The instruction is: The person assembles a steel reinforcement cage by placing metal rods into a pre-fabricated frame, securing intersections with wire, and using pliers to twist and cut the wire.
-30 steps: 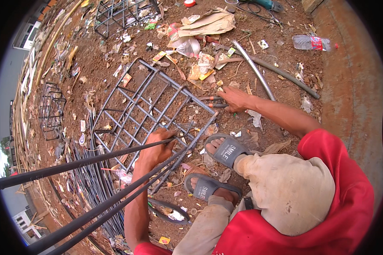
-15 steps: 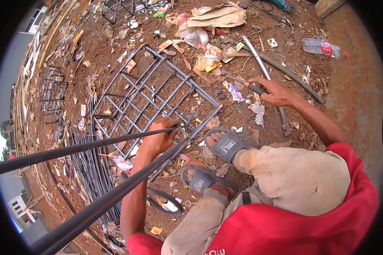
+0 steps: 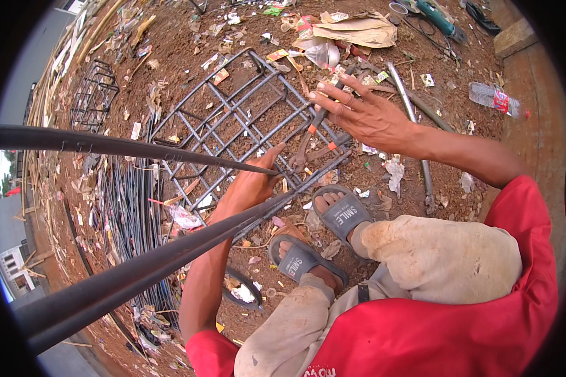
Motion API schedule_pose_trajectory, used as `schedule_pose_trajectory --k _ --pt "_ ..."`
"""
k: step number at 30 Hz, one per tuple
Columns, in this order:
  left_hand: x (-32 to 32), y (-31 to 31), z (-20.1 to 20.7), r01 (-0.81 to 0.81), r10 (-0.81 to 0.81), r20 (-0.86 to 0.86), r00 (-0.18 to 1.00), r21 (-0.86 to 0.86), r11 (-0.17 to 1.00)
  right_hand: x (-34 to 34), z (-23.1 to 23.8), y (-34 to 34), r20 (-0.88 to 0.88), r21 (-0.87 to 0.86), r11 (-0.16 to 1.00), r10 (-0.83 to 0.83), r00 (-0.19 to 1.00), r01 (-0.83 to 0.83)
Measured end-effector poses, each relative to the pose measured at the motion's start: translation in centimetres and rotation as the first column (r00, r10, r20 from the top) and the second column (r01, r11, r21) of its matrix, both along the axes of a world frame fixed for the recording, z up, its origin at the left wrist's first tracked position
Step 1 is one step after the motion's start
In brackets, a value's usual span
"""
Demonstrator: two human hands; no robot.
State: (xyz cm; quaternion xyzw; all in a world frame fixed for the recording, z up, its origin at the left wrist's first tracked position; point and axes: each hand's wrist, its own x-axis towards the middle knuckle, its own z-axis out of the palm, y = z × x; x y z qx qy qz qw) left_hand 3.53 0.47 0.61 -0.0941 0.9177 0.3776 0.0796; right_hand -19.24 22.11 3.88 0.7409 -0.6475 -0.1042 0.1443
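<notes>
Head view: at the cage, pincers are touched by a wide-spread right hand, seemingly letting handles part; the left hand is curled there, hold unclear.

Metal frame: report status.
Left hand at metal frame. Right hand spread at pincers, their head over the frame. Dark bars cross in front of left forearm.

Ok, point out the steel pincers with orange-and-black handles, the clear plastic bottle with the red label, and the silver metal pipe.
Steel pincers [image 3: 304, 149]: head view, on the metal end.
Plastic bottle [image 3: 500, 101]: head view, on the label.
Metal pipe [image 3: 401, 91]: head view, on its upper stretch.
</notes>
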Motion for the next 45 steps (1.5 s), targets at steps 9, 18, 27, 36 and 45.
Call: schedule_pose_trajectory --k 9,18,27,36,45 --pt "-0.1 0.0 0.6 0.005 -0.011 0.097 0.995 0.067 0.998 1.5 0.6 -1.8 -0.387 -0.143 0.989 -0.020 0.922 -0.038" --pt "0.7 -0.3 -0.4 0.035 -0.033 -0.075 0.997 0.018 0.999 0.8 0.7 -4.8 -0.515 -0.179 0.937 0.170 0.841 -0.299" --pt "-0.1 0.2 -0.2 0.030 -0.029 0.006 1.000 -0.029 0.999 -1.0 -3.5 -3.0 -0.162 -0.202 0.948 0.216 0.963 -0.247" --pt "0.6 -0.1 0.4 0.017 -0.017 -0.054 0.998 -0.009 1.000 -0.7 -1.8 -3.3 0.049 -0.047 0.976 0.214 0.976 -0.212" --pt "-1.0 1.1 -1.2 0.051 -0.051 0.002 0.999 0.015 0.999 -1.9 2.3 -5.2 0.457 0.776 0.616 -0.397 0.796 -0.138"
